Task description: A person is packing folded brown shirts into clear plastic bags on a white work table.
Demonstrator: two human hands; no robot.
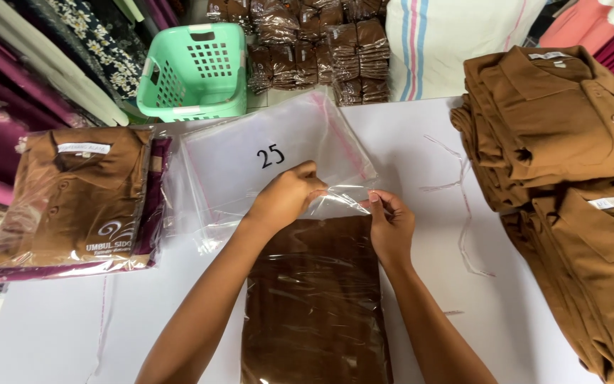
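Note:
A folded brown shirt in a clear plastic bag point(314, 299) lies on the white table point(428, 142) in front of me. My left hand point(286, 195) pinches the bag's open flap at its top left. At the top right corner, my right hand point(391, 224) grips the same flap between thumb and fingers. Just beyond the hands lies a stack of empty clear bags point(250, 163) with a pink sealing strip along one edge.
A pile of bagged brown shirts point(72, 199) sits at the left, loose folded brown polo shirts point(570, 142) at the right. A green plastic basket point(197, 71) and more bagged brown items point(321, 46) stand at the back. Thin peeled strips point(463, 206) lie on the table.

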